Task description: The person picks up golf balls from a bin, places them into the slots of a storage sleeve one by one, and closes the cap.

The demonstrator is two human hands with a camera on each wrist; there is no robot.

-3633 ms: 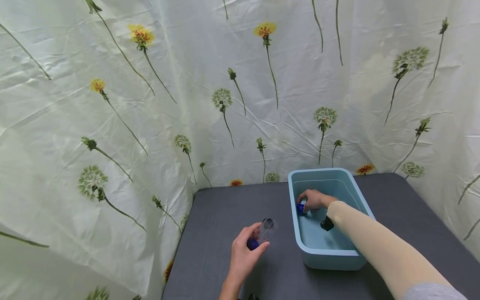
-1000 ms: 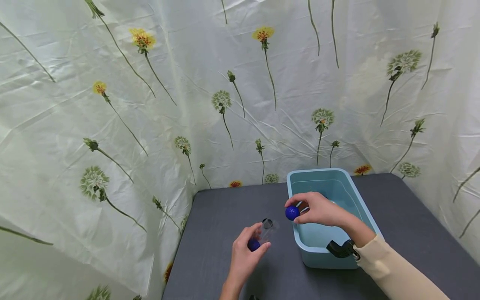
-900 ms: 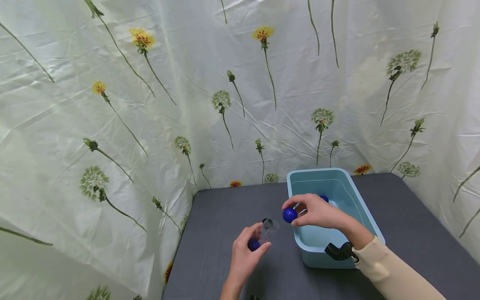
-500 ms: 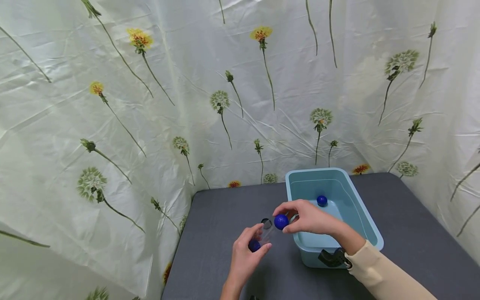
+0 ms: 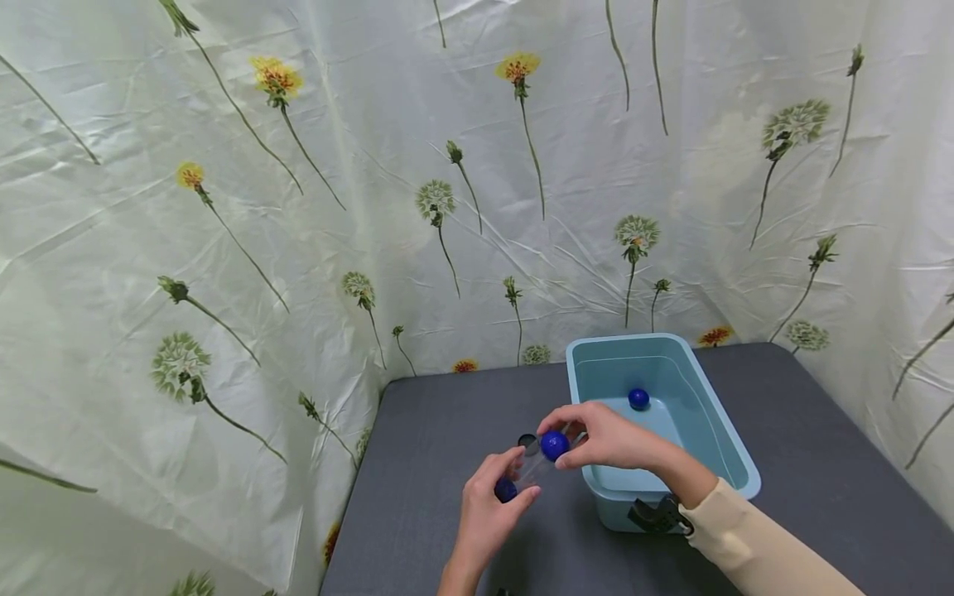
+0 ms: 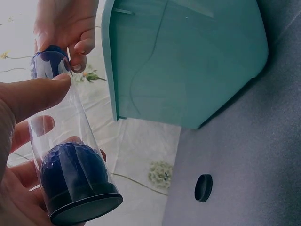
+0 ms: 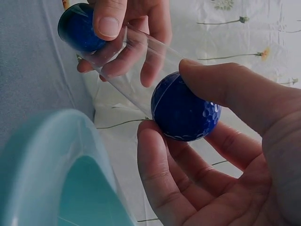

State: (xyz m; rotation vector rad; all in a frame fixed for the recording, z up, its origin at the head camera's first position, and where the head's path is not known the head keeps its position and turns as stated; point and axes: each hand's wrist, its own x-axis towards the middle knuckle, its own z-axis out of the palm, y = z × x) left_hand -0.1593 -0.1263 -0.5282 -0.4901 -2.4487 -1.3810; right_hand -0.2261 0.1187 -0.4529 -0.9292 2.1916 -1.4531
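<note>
My left hand (image 5: 486,503) grips a clear plastic tube (image 6: 77,123), thumb on one side and fingers on the other. A blue golf ball (image 6: 73,168) sits inside the tube against its dark capped end. Thumb and fingertips of my right hand (image 5: 611,436) pinch a second blue golf ball (image 7: 184,112), which has a dimpled surface. That ball is right at the tube's other end, overlapping its rim in the right wrist view. A third blue golf ball (image 5: 638,399) lies on the floor of the light blue bin (image 5: 701,414).
A small round black cap (image 6: 203,188) lies on the dark grey table (image 5: 440,414), just beyond my left hand. The bin stands to the right, under my right forearm. A flower-printed curtain (image 5: 462,248) hangs behind the table.
My right hand has come out of the bin with a golf ball and moved left and down to the tube's end. The ball left in the bin is now uncovered. My left hand stays nearly still.
</note>
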